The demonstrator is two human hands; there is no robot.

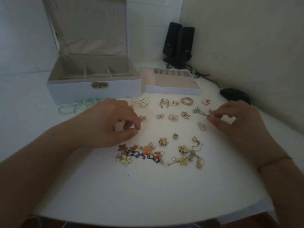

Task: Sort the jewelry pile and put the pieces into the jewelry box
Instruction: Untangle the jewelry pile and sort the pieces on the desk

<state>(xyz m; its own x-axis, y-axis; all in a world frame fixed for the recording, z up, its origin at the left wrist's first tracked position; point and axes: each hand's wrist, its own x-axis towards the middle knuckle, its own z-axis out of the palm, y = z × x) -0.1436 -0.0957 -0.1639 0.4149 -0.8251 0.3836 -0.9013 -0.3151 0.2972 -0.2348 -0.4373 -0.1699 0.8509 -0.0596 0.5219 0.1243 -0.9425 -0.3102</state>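
A tangled jewelry pile (pixel 158 153) of yellow flowers, orange pieces and gold earrings lies at the table's middle front. Sorted pairs lie in rows behind it, such as gold hoops (pixel 139 102) and a twisted gold ring (pixel 187 101). The white jewelry box (pixel 93 89) stands open at the back left, its compartments bare. Its removable tray (pixel 172 91) sits beside it on the right. My left hand (pixel 113 122) hovers above the pile with fingers curled, beside a pink stud (pixel 142 118). My right hand (pixel 235 119) pinches a small pearl-and-gold earring (pixel 211 115).
Two black speakers (pixel 178 41) with cables stand at the back corner. A black mouse (pixel 235 95) lies at the right by the wall. A green ribbon (pixel 79 104) lies in front of the box at the left. The round white table's front edge (pixel 148 216) curves below.
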